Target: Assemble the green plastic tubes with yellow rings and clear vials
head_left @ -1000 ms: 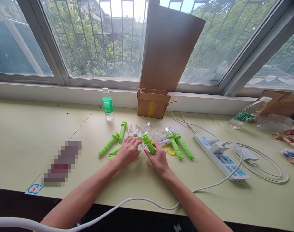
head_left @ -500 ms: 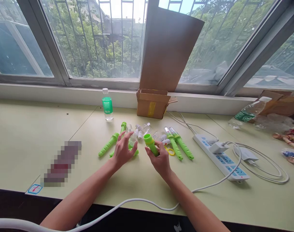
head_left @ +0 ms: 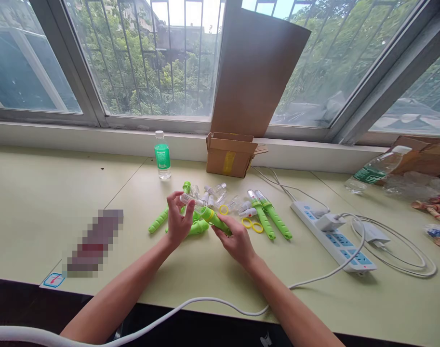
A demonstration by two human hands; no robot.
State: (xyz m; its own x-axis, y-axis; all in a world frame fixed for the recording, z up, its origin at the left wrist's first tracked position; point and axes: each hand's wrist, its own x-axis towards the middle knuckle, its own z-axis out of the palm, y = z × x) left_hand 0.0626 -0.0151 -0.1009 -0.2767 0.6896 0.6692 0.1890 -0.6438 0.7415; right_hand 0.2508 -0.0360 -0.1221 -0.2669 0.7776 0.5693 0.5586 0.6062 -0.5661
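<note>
My right hand is closed around a green plastic handle, whose threaded mouth points to the left. Between the fingers of my left hand is a clear plastic tube, its end at or against that mouth; whether it sits inside I cannot tell. Loose green handles lie behind and beneath my left hand, partly hidden by it. Past my hands is a heap of clear tubes and small white parts. Several yellow rings rest near my right hand.
Two green handles with clear tubes fitted lie right of the heap. Farther right is a white power strip with cables. A water bottle and a cardboard box stand at the back. A white cable crosses the front edge.
My left hand has taken a clear tube from the heap and brought it to the green handle. My right hand has tipped the handle leftward and down.
</note>
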